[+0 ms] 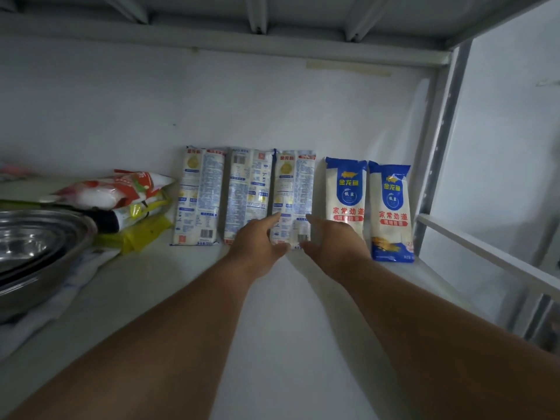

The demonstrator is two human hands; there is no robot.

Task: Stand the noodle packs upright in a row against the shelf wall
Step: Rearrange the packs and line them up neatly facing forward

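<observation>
While upright against the wall (272,110), five noodle packs (292,195), two hands (259,241) beside one.

Five noodle packs (292,197) stand side by side against the shelf wall (242,101), with bags (121,201) and a bowl (36,247) to their left.

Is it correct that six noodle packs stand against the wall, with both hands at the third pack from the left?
Not quite: the head view shows five noodle packs, not six. The left hand and right hand are indeed at the third pack from the left.
</observation>
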